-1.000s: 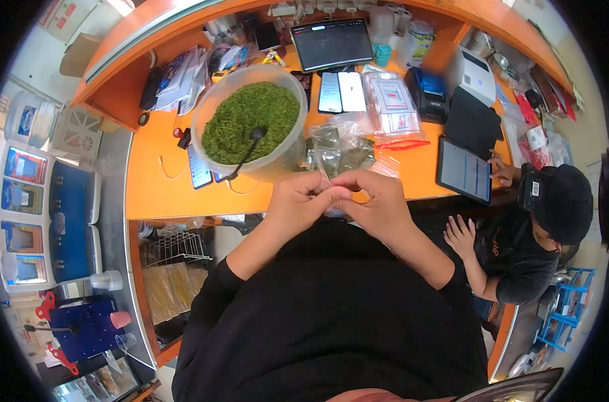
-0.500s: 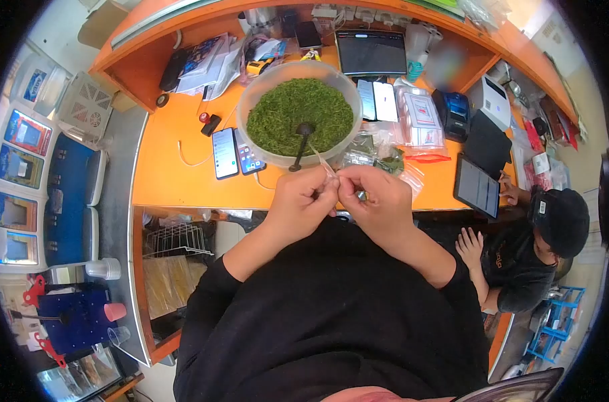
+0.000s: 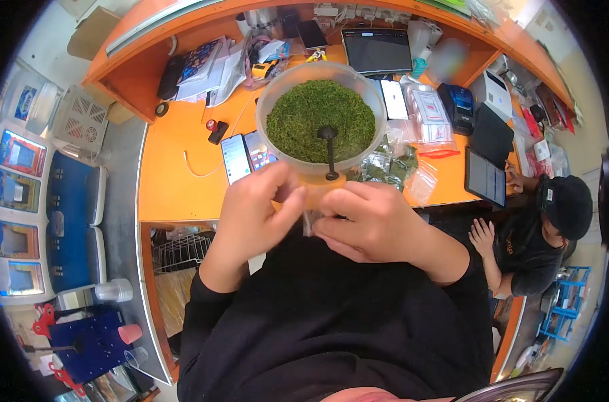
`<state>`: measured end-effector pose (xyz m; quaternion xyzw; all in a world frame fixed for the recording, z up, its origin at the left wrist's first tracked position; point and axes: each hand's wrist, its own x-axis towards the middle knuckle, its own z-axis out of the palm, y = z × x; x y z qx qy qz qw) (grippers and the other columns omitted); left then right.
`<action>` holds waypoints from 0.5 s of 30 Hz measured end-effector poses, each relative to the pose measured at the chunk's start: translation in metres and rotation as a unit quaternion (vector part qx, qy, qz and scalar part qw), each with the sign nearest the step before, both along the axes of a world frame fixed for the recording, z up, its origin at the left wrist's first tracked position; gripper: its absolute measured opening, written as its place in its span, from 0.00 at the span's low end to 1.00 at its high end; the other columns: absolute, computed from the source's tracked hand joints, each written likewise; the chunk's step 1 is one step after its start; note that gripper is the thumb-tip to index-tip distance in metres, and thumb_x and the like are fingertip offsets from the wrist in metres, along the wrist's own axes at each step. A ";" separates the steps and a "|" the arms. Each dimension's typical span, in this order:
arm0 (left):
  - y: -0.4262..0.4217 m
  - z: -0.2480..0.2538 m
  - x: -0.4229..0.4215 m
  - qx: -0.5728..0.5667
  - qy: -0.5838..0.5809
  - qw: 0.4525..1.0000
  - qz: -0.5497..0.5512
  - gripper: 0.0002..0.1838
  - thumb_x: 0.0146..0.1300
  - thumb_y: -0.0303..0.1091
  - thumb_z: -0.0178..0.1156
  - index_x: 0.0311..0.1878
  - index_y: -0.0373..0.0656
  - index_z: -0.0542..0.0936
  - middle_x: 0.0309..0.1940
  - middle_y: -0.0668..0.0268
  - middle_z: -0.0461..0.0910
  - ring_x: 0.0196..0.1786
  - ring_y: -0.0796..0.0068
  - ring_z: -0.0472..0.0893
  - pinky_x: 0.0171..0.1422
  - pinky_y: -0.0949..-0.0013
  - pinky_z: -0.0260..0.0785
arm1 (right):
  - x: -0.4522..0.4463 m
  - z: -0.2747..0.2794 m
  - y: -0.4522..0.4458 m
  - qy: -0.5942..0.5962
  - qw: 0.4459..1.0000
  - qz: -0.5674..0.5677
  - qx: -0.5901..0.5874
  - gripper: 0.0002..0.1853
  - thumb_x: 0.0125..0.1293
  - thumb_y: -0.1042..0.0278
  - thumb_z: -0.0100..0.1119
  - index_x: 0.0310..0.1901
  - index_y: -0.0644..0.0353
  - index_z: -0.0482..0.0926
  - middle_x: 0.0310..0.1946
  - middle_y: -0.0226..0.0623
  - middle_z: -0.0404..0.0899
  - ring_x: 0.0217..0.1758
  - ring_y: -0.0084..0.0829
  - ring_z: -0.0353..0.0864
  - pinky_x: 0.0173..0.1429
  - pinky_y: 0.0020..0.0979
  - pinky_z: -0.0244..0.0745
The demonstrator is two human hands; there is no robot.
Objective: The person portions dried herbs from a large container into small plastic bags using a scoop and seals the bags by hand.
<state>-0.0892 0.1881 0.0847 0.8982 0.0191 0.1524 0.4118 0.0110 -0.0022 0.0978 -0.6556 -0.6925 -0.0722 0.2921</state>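
Observation:
A small clear plastic bag (image 3: pixel 309 223) hangs below the pinched fingers of my right hand (image 3: pixel 371 220), in front of my body. My left hand (image 3: pixel 261 209) is beside it to the left, slightly blurred, with thumb and forefinger curved and apart; no thing shows in it. Just beyond both hands stands a large translucent tub (image 3: pixel 378 127) of chopped dried green leaves (image 3: pixel 304 110). A black scoop (image 3: pixel 330 154) rests in the tub, its bowl on the leaves and its handle toward me.
Two phones (image 3: pixel 236 159) lie left of the tub. To its right are filled clear packets (image 3: pixel 379 166), empty bags (image 3: pixel 422 182), a white-screened phone (image 3: pixel 393 100) and a label printer (image 3: pixel 456 107). A tablet (image 3: pixel 345 50) stands behind. At right, a person (image 3: pixel 535 234) touches another tablet (image 3: pixel 485 177).
My hands have come apart and nearer my body, the left moving off to the left. The small bag is now lower, at my right fingers. The view has shifted a little.

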 end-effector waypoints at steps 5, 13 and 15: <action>0.021 -0.003 -0.007 -0.194 0.050 0.922 -0.330 0.35 0.72 0.52 0.48 0.68 0.31 0.61 0.63 0.48 0.66 0.65 0.54 0.69 0.68 0.62 0.60 | -0.003 0.001 0.008 0.071 0.996 0.027 -0.052 0.10 0.53 0.67 0.68 0.39 0.52 0.82 0.31 0.31 0.76 0.28 0.33 0.80 0.31 0.31 0.75; 0.034 -0.012 -0.007 -0.414 0.016 0.891 -0.183 0.42 0.67 0.64 0.47 0.69 0.36 0.59 0.45 0.63 0.69 0.45 0.76 0.68 0.50 0.74 0.61 | 0.038 -0.023 0.017 0.157 0.976 -0.143 -0.045 0.10 0.56 0.67 0.68 0.38 0.57 0.80 0.47 0.40 0.77 0.52 0.44 0.75 0.55 0.39 0.71; 0.041 -0.018 -0.002 -0.401 -0.038 0.906 -0.128 0.44 0.65 0.69 0.45 0.68 0.36 0.62 0.41 0.64 0.71 0.43 0.74 0.70 0.49 0.72 0.61 | 0.056 -0.049 0.018 0.117 0.984 -0.117 -0.063 0.08 0.56 0.67 0.67 0.37 0.56 0.81 0.50 0.40 0.76 0.57 0.44 0.72 0.59 0.41 0.67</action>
